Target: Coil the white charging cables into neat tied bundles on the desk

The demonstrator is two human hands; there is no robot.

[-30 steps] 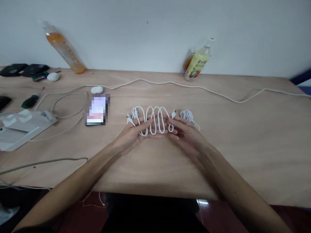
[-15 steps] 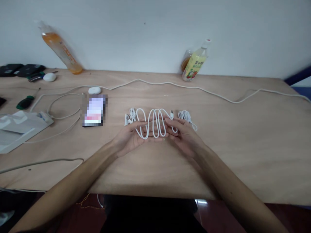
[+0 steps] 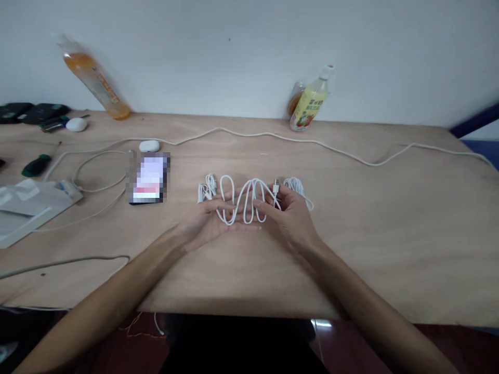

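A white USB cable (image 3: 228,222) lies in several loops across my two hands, just above the table. My left hand (image 3: 206,221) is under the loops, palm up, with its thumb over the left part of the cable. My right hand (image 3: 288,215) grips the right part, its thumb on the middle loops. The cable's USB plug (image 3: 276,186) sticks up by the right fingers. Past my left hand lies a small bundle of white cable (image 3: 209,186). Another coiled white cable (image 3: 298,188) lies just behind my right hand.
A phone (image 3: 148,179) and a white earbud case (image 3: 149,146) lie to the left. Farther left are a green-handled screwdriver (image 3: 36,165) and a white box (image 3: 35,210). Two bottles, orange (image 3: 95,80) and yellow (image 3: 310,104), lean against the wall. A long white cable (image 3: 241,135) crosses the table.
My right thumb has moved left onto the middle loops, drawing their tops together. The right fingers now sit beside the USB plug. My left hand stays nearly in place under the cable.
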